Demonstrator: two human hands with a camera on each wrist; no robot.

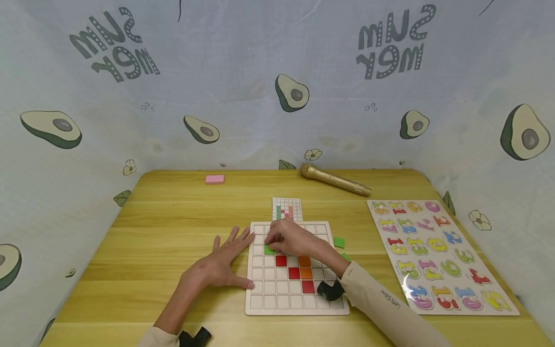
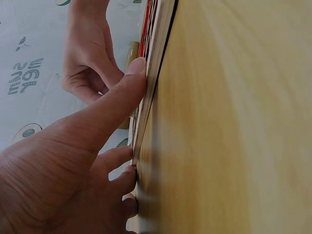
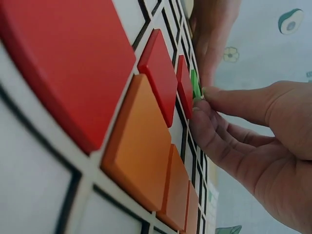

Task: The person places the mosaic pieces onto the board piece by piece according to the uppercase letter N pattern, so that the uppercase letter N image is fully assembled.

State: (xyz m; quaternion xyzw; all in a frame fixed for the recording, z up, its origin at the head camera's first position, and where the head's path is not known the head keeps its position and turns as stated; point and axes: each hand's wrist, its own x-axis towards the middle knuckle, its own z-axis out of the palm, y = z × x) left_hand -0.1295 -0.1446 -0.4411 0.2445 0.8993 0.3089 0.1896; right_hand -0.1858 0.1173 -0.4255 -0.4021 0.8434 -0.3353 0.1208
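A white grid board (image 1: 257, 302) lies on the table with square tiles in some cells. Three red tiles (image 1: 308, 287) step diagonally across it, beside orange tiles (image 1: 305, 273). My right hand (image 1: 291, 237) reaches over the board, thumb and fingertips pinching at a green tile (image 1: 269, 249) in the upper left part. In the right wrist view that green tile (image 3: 195, 83) shows at the thumb tip, partly hidden by the fingers. My left hand (image 1: 217, 265) has its fingers spread, with the thumb (image 2: 136, 67) touching the board's left edge.
A small pattern card (image 1: 277, 202) lies behind the board. Loose green tiles (image 1: 339, 242) lie to its right, partly behind my right arm. Farther right is a number puzzle board (image 1: 427, 262). A gold microphone (image 1: 336, 180) and a pink block (image 1: 215, 180) lie near the back edge.
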